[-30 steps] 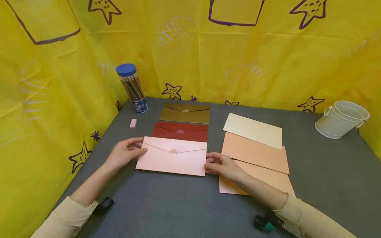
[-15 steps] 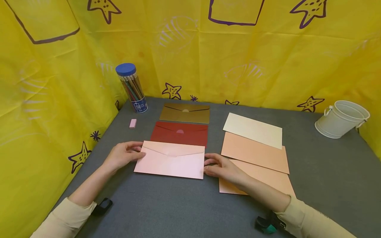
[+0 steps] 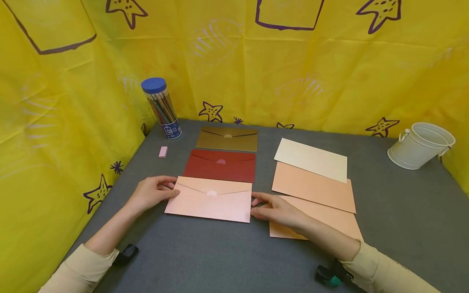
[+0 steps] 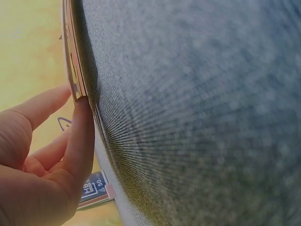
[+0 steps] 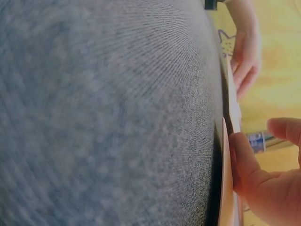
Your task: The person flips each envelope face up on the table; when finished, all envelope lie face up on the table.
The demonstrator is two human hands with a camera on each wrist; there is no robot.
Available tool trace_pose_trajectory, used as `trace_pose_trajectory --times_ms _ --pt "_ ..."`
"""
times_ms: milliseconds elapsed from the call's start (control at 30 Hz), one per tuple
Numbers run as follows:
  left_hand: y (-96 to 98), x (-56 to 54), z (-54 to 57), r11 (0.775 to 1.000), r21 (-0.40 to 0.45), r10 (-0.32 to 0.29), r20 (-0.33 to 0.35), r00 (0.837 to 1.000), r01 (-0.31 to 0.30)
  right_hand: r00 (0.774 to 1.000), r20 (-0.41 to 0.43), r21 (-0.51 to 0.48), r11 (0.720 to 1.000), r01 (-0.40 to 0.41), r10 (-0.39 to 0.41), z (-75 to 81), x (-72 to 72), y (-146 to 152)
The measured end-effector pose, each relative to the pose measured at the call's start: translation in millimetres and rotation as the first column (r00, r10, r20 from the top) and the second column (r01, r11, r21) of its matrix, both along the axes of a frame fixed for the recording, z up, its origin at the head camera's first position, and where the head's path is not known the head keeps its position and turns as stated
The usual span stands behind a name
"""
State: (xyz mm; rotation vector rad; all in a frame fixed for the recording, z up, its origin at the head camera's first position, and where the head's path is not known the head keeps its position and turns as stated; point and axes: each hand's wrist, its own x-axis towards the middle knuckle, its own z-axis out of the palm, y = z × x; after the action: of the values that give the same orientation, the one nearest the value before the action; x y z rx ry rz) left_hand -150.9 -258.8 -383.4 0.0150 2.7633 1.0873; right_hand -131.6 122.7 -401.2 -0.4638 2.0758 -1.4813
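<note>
A pale pink envelope (image 3: 209, 207) lies just in front of a red envelope (image 3: 221, 171), its flap and round seal facing up. My left hand (image 3: 152, 193) pinches its left edge, the thumb over the corner. In the left wrist view the fingertips (image 4: 82, 106) meet at the end of the stacked paper edge. My right hand (image 3: 276, 209) is at the right edge, fingertips touching or very near it; in the right wrist view its thumb and finger stand apart. A gold envelope (image 3: 227, 142) lies behind the red one.
To the right, a cream sheet (image 3: 311, 158), a peach sheet (image 3: 313, 187) and another peach sheet (image 3: 322, 219) overlap, the nearest under my right hand. A pencil tub (image 3: 163, 110), a pink eraser (image 3: 163, 152) and a white bucket (image 3: 417, 148) stand farther back on the grey table.
The pink envelope has come toward me and slightly left, uncovering more of the red envelope. Both hands moved with it, and the right fingers now look looser at its edge.
</note>
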Motion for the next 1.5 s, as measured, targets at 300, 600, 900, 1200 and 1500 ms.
trace_pose_trajectory --times_ms 300,600,900,1200,1500 --pt "1.3 0.7 0.1 0.998 -0.05 -0.045 -0.034 0.998 0.043 0.999 -0.032 0.045 0.998 -0.039 0.04 1.6 -0.7 0" --pt "4.1 0.5 1.6 0.996 -0.066 -0.061 -0.026 0.998 0.059 0.997 -0.045 0.038 0.997 -0.061 0.062 3.2 0.6 0" --pt "5.1 -0.6 -1.2 0.994 -0.082 -0.067 -0.021 0.998 0.065 0.998 -0.038 0.032 0.998 -0.056 0.057 3.7 2.3 0" --pt "7.1 -0.9 -1.4 0.99 -0.109 -0.098 -0.058 0.993 0.092 0.999 -0.014 0.018 0.999 -0.045 0.045 3.0 2.0 3" --pt "11.0 1.7 1.7 0.98 -0.157 -0.141 -0.114 0.983 0.123 1.0 0.005 -0.01 1.0 -0.006 0.006 1.0 1.8 10"
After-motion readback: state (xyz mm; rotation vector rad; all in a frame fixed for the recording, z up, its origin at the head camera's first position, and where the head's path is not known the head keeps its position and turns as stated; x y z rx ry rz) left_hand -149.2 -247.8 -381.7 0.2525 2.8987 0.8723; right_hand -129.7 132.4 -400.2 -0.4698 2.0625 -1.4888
